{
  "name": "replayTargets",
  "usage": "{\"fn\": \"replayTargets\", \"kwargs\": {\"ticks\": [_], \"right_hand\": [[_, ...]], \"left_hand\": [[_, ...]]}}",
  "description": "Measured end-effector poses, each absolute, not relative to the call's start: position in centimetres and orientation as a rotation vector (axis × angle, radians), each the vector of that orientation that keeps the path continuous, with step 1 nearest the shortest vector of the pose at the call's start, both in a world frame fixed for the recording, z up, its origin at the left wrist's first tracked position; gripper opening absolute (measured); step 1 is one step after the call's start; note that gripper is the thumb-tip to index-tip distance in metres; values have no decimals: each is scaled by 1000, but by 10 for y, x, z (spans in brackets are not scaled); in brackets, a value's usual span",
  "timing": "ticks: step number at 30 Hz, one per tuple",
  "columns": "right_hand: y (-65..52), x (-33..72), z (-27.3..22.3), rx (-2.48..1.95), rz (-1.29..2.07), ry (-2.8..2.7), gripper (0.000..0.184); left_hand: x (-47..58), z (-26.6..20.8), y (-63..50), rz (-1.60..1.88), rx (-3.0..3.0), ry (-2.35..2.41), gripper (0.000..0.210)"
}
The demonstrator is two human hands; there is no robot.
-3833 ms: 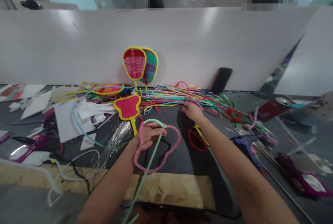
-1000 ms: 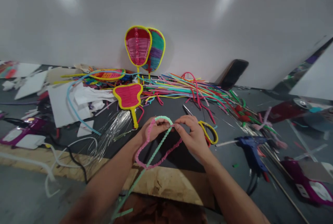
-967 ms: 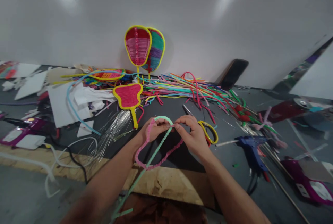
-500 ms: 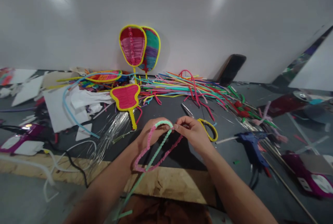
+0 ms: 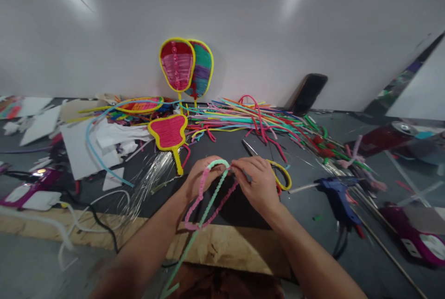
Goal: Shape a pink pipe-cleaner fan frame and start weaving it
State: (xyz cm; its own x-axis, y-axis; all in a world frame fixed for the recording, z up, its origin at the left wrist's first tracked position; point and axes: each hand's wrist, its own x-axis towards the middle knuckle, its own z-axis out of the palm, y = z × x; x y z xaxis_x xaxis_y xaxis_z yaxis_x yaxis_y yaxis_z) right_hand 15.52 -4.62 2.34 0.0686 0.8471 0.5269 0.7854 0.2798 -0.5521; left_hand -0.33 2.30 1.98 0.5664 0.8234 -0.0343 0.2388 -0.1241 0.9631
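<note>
Both hands meet at the upper end of a loop of pink and mint-green pipe cleaner, twisted into a wavy cord. My left hand is closed on its green upper curve. With thumb and fingertips, my right hand pinches the pipe cleaner just to the right of that. A green length crosses the loop and hangs down past the table edge toward my lap. Scissors with yellow handles lie beside my right hand, partly hidden by it. A pink fan with a yellow rim lies beyond my left hand.
Two more fans lean on the white wall. Behind my hands lies a pile of coloured pipe cleaners. To the right are a blue glue gun, a can and a phone; white paper pieces lie left.
My right hand has turned so its back shows more, with the fingers bent over the pinch. The loop has shifted slightly to the right, and the view has tilted a little upward.
</note>
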Motion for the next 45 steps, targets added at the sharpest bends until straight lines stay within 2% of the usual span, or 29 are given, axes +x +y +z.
{"fn": "replayTargets", "kwargs": {"ticks": [5,12,18,26,45], "right_hand": [[-47,154,20,-1508,36,-1698,22],[-48,150,21,-1479,38,-1713,17],[-49,144,19,-1448,293,-1592,19],[-48,138,18,-1401,571,-1358,12],[-44,143,17,-1403,507,-1493,9]], "left_hand": [[-3,25,21,636,1576,934,28],[-1,21,21,688,1532,975,29],[1,16,21,714,1489,954,25],[7,11,16,779,1298,914,22],[5,16,12,757,1499,1045,26]]}}
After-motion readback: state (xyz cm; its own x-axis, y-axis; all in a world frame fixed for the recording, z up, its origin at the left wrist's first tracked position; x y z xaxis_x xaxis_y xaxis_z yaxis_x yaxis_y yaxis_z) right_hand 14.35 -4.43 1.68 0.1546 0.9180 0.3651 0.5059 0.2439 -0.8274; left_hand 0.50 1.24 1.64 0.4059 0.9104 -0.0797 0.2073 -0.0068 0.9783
